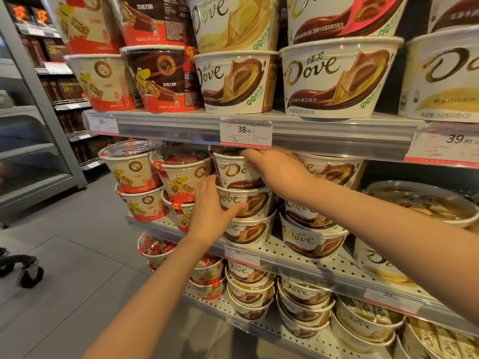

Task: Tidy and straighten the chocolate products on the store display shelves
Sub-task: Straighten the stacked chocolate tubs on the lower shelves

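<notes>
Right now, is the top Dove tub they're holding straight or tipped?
Tipped. The top Dove tub leans left on its stack, while the right hand holds its rim.

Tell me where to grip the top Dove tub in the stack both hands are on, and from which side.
Grip the top Dove tub by its flared rim and upper wall, one hand on each side, coming from the front. The upper shelf edge sits close above its lid, so a grab from above looks blocked. The right hand is already at the rim; the left hand steadies the tubs below.

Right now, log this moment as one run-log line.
left hand: on middle white Dove tub | right hand: grips top white Dove tub rim | stack: three tubs, middle shelf
</notes>
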